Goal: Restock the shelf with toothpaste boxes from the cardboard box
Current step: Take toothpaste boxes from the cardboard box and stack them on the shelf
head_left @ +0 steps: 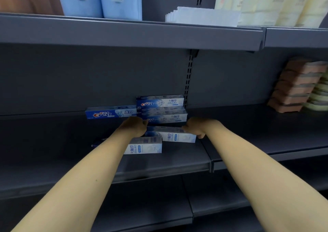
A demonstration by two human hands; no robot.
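A person's left hand (135,126) and right hand (196,127) clasp opposite ends of a toothpaste box (174,135) near the back of the grey shelf (53,143), a light, stiff carton that should handle best held by its short ends.

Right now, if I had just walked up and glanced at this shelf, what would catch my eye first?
Probably the two bare forearms reaching in, with the left hand and right hand at either end of a pale toothpaste box on the dark grey shelf. Just behind them, bright blue-and-white Crest boxes are stacked against the back panel. A stack of brownish sponges sits far right.
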